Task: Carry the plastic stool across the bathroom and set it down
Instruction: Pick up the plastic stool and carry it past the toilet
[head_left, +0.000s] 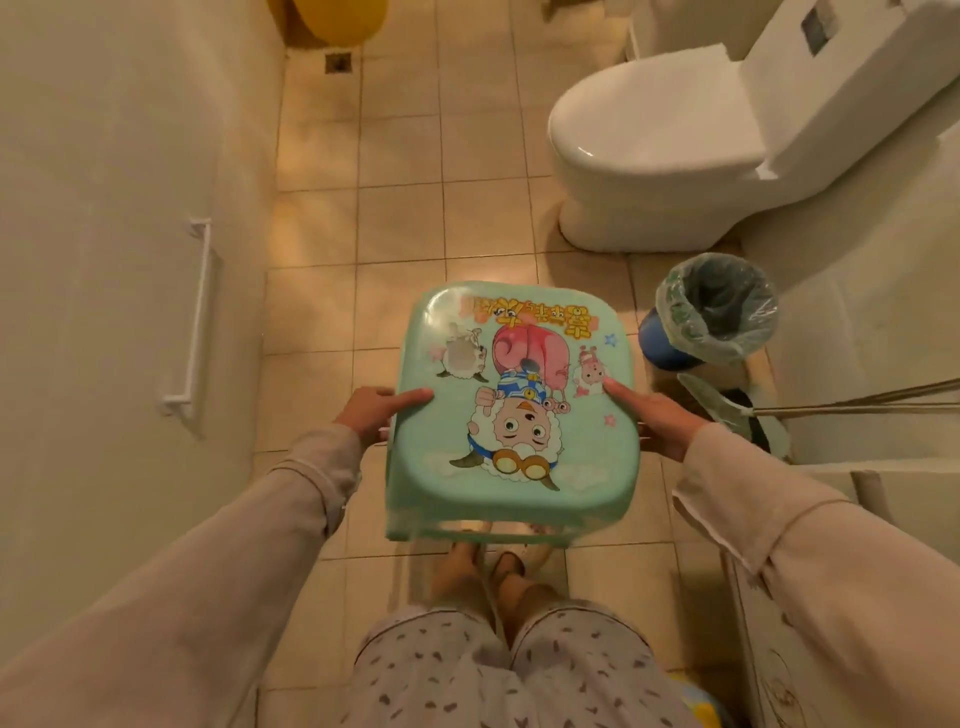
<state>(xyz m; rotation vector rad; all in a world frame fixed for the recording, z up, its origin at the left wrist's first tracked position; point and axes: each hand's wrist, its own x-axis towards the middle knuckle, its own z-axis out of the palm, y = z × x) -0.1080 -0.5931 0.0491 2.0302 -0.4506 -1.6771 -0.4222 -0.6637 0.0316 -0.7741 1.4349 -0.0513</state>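
Observation:
A mint-green plastic stool (514, 415) with a cartoon sheep print on its seat is held up above the tiled floor, in front of my legs. My left hand (374, 410) grips its left edge, thumb lying on the seat top. My right hand (660, 418) grips the right edge the same way. The fingers under the seat are hidden. The stool's legs are mostly hidden below the seat.
A white toilet (654, 150) stands ahead on the right. A blue bin with a plastic liner (711, 312) sits just right of the stool, with a mop (737, 405) beside it. A wall with a white grab bar (195, 322) runs along the left. Beige tiled floor (400, 208) stretches ahead.

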